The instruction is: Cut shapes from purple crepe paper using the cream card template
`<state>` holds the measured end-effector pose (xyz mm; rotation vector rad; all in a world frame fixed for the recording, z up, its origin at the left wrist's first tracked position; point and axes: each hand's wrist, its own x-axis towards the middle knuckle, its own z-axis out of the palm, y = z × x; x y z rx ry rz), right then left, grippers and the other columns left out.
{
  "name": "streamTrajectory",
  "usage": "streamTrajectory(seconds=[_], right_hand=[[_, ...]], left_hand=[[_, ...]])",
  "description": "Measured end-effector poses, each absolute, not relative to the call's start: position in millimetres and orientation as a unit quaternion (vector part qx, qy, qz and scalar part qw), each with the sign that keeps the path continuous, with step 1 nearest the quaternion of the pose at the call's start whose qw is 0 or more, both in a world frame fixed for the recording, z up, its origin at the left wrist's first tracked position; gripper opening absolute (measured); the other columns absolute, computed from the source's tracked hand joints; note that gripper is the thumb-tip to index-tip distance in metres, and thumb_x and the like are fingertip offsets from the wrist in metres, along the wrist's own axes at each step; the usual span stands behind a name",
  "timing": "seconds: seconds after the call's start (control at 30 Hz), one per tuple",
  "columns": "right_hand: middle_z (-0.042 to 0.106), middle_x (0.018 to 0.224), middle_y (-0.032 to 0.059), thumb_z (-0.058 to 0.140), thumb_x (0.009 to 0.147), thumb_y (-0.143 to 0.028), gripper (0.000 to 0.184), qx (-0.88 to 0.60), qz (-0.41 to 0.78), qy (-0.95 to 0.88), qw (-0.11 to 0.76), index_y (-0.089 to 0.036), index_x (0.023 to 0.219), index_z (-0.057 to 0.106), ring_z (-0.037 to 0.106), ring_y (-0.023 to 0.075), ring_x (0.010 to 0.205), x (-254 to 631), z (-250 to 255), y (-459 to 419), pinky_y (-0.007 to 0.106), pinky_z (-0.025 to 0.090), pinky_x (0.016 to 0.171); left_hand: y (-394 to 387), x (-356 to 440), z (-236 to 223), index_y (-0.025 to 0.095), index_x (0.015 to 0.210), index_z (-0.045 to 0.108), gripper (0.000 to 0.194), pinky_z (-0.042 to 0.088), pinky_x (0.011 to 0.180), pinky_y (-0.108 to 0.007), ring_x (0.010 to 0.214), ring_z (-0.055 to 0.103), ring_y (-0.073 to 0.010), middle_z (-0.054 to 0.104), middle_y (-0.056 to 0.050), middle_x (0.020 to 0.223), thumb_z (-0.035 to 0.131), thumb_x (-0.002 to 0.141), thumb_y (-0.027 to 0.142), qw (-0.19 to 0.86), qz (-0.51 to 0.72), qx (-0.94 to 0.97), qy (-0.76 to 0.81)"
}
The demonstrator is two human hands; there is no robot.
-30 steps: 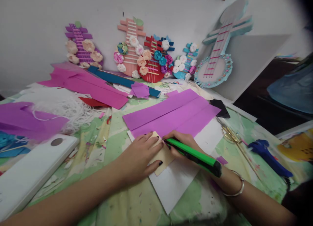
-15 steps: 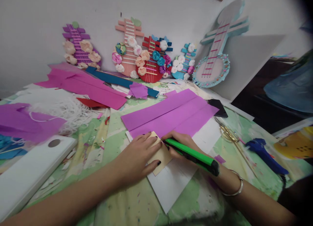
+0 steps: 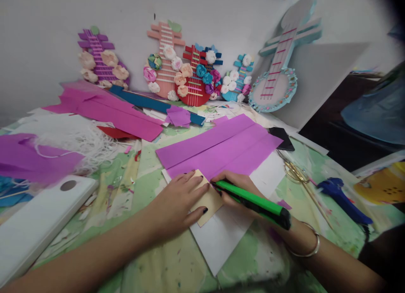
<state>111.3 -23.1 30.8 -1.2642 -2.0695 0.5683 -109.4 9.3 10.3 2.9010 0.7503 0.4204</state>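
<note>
My left hand [image 3: 183,200] lies with fingers stretched out, pressing on a small cream-coloured card [image 3: 210,206]. In my right hand [image 3: 236,187] is a green utility knife [image 3: 253,198], gripped near its front end and slanting down towards the card's edge. My fingers hide the blade tip. Under and beyond the hands lies a folded sheet of purple paper [image 3: 218,145], with white paper [image 3: 218,246] beneath it.
Gold-handled scissors [image 3: 295,172], a blue glue gun [image 3: 343,200] and a black phone-like object [image 3: 283,139] lie at the right. A long white box [image 3: 44,225] and white string [image 3: 91,145] are at the left. Decorated toy lutes [image 3: 194,75] lean on the wall.
The right hand and the knife's rear end have shifted slightly right. The left hand stays on the card. The whole view has moved a little.
</note>
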Motion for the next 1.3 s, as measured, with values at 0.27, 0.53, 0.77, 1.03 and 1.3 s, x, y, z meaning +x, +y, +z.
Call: streamTrajectory(seconds=[0.27, 0.53, 0.77, 1.03, 1.3], right_hand=[[0.068, 0.08, 0.0033, 0.055, 0.078, -0.016, 0.017, -0.473, 0.263, -0.779, 0.317, -0.019, 0.094, 0.061, 0.065, 0.016, 0.074, 109.4, 41.7, -28.7, 0.028, 0.051, 0.069], [0.071, 0.082, 0.0026, 0.051, 0.07, -0.007, 0.03, -0.487, 0.236, -0.78, 0.314, -0.019, 0.096, 0.061, 0.064, 0.0141, 0.069, 111.9, 32.5, -28.1, 0.024, 0.05, 0.064], [0.071, 0.082, 0.0031, 0.054, 0.072, -0.012, 0.024, -0.494, 0.243, -0.773, 0.315, -0.02, 0.094, 0.062, 0.065, 0.0154, 0.07, 109.1, 37.6, -30.8, 0.026, 0.05, 0.065], [0.07, 0.08, 0.0025, 0.054, 0.073, -0.012, 0.023, -0.495, 0.236, -0.772, 0.32, -0.02, 0.093, 0.061, 0.064, 0.0146, 0.068, 109.0, 39.4, -35.1, 0.025, 0.049, 0.064], [0.07, 0.078, 0.0015, 0.053, 0.071, -0.01, 0.024, -0.495, 0.223, -0.777, 0.319, -0.019, 0.092, 0.062, 0.064, 0.0136, 0.066, 111.1, 34.5, -36.0, 0.023, 0.049, 0.062]], left_hand=[[9.3, -109.6, 9.9, 0.017, 0.135, 0.047, 0.045, 0.039, 0.103, -0.055, 0.131, 0.041, -0.036, 0.052, -0.016, 0.133, 0.048, 0.093, 0.035, 0.065, 0.151, 0.955, 0.245], [9.5, -109.4, 9.6, 0.018, 0.136, 0.046, 0.046, 0.039, 0.103, -0.054, 0.132, 0.04, -0.0355, 0.052, -0.014, 0.134, 0.048, 0.093, 0.035, 0.06, 0.147, 0.956, 0.247], [9.0, -109.5, 9.4, 0.016, 0.136, 0.046, 0.046, 0.038, 0.104, -0.054, 0.131, 0.04, -0.0361, 0.051, -0.015, 0.135, 0.048, 0.094, 0.036, 0.052, 0.142, 0.957, 0.248], [9.3, -110.2, 9.8, 0.019, 0.135, 0.047, 0.045, 0.038, 0.103, -0.053, 0.132, 0.041, -0.0348, 0.052, -0.014, 0.134, 0.048, 0.093, 0.036, 0.06, 0.149, 0.956, 0.247], [9.3, -109.3, 12.2, 0.018, 0.135, 0.049, 0.045, 0.038, 0.103, -0.052, 0.131, 0.041, -0.0355, 0.053, -0.015, 0.134, 0.047, 0.094, 0.037, 0.055, 0.136, 0.958, 0.248]])
